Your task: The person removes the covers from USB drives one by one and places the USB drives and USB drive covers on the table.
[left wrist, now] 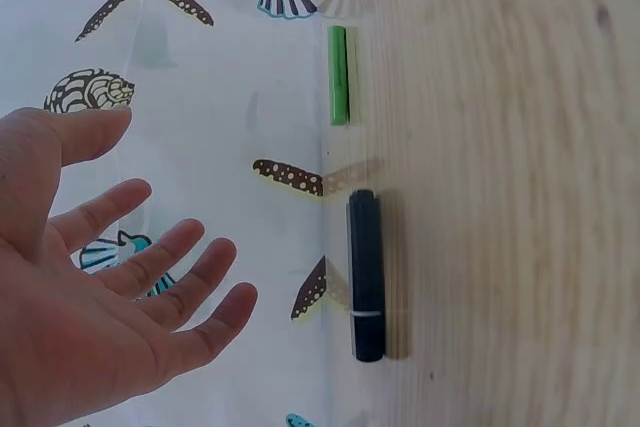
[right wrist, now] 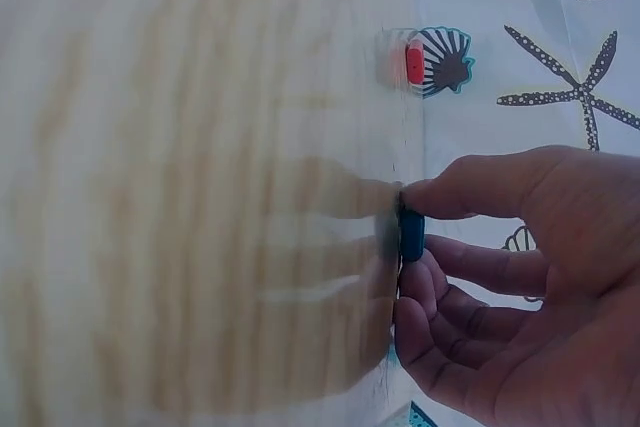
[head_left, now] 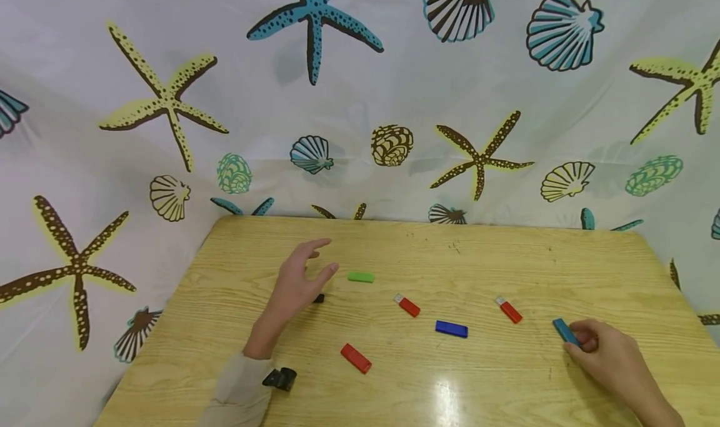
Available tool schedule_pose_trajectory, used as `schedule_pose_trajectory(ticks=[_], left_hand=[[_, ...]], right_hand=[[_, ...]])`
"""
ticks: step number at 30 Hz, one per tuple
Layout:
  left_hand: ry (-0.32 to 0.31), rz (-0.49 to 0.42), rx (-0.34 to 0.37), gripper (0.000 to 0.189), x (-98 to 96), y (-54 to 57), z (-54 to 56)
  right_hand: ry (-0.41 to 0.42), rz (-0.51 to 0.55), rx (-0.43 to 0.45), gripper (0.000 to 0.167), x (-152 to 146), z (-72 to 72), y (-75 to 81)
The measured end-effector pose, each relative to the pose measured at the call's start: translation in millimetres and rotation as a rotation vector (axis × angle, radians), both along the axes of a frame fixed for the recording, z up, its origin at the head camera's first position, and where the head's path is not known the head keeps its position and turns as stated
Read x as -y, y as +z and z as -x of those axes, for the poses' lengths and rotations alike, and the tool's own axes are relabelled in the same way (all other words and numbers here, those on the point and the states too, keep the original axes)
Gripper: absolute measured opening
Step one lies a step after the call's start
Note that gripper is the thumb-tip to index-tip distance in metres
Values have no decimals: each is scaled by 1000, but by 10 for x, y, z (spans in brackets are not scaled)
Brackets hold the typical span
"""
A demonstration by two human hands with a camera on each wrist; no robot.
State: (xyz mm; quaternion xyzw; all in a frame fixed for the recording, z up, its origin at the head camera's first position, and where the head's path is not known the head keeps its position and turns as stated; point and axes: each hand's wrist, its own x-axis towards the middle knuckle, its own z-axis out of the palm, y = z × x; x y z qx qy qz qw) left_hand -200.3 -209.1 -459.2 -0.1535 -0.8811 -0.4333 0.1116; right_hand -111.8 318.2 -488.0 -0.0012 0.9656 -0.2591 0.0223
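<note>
My right hand (head_left: 610,355) pinches the near end of a teal-blue USB flash drive (head_left: 564,331) at the right of the table. In the right wrist view, thumb and fingers sit on either side of the drive (right wrist: 411,235), close against the tabletop. At the left, my left hand (head_left: 298,280) is held above the table with its fingers apart and holds nothing. Partly hidden beneath it lies a black USB flash drive (head_left: 319,298), seen whole in the left wrist view as a black stick (left wrist: 367,277) with a pale line. Nearby is a green flash drive (head_left: 361,277).
Between the hands lie two red flash drives with bare metal plugs, one left (head_left: 407,305) and one right (head_left: 509,310), and a dark blue drive (head_left: 452,329). A red drive (head_left: 356,358) lies nearer the front. A curtain (head_left: 360,102) with sea prints hangs behind the wooden table (head_left: 506,258).
</note>
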Motion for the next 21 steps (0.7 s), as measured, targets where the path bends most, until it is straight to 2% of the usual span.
schedule_pose_trajectory(ticks=[11, 21], left_hand=[[-24, -85, 35, 44, -149, -22, 0], [-70, -138, 49, 40, -275, -102, -20]], right_hand=[[-5, 12, -80, 31, 104, -27, 31], [20, 35, -248, 27, 266, -38, 72]])
